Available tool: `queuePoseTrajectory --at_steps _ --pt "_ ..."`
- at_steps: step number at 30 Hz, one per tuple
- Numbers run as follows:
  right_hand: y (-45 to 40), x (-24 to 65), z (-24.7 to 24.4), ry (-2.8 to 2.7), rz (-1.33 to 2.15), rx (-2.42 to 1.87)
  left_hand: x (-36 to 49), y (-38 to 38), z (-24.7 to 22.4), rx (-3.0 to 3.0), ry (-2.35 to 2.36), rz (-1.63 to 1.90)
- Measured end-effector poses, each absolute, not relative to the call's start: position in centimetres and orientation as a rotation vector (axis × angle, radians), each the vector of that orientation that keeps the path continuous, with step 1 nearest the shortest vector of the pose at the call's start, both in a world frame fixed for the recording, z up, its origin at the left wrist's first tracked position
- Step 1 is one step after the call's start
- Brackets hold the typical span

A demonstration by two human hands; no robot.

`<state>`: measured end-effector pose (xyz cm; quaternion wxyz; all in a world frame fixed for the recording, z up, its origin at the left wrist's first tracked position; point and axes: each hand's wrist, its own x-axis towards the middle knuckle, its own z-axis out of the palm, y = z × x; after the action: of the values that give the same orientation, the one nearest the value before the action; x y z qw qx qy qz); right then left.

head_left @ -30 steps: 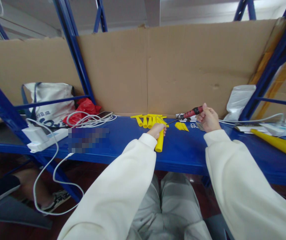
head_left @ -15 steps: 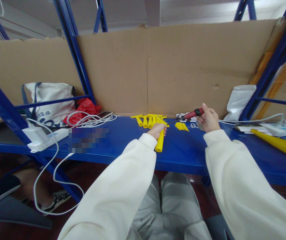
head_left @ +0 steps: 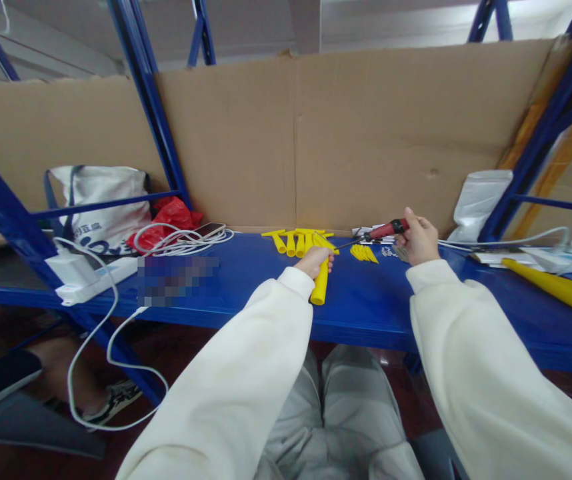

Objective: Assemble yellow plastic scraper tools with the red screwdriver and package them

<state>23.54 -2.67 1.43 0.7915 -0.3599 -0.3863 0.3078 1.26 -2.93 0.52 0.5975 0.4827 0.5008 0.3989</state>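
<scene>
"Yellow handle point(head_left: 319, 288): where, why?"
"Over blue bench point(head_left: 366, 300); left hand point(head_left: 316, 261), fingers wrapped round it, presumably steadying it against red screwdriver point(head_left: 383, 231); right hand point(head_left: 422, 241), fingertips pinching screwdriver's butt end."

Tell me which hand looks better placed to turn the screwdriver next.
Probably the right hand: it holds the red-handled screwdriver at the handle end, while the left hand is occupied gripping a yellow piece.

Screwdriver point(head_left: 383, 231) — handle end slightly lower than second ago, sits flatter; turned too, plainer red face now showing. Right hand point(head_left: 422, 239) — fingers shifted slightly at handle end.
</scene>
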Motion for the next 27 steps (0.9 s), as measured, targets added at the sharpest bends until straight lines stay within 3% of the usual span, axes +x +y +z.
queuePoseTrajectory --at_steps 27 --pt "-2.10 23.77 1.29 -0.796 0.556 -0.729 1.37 -2.85 0.42 1.105 1.103 0.946"
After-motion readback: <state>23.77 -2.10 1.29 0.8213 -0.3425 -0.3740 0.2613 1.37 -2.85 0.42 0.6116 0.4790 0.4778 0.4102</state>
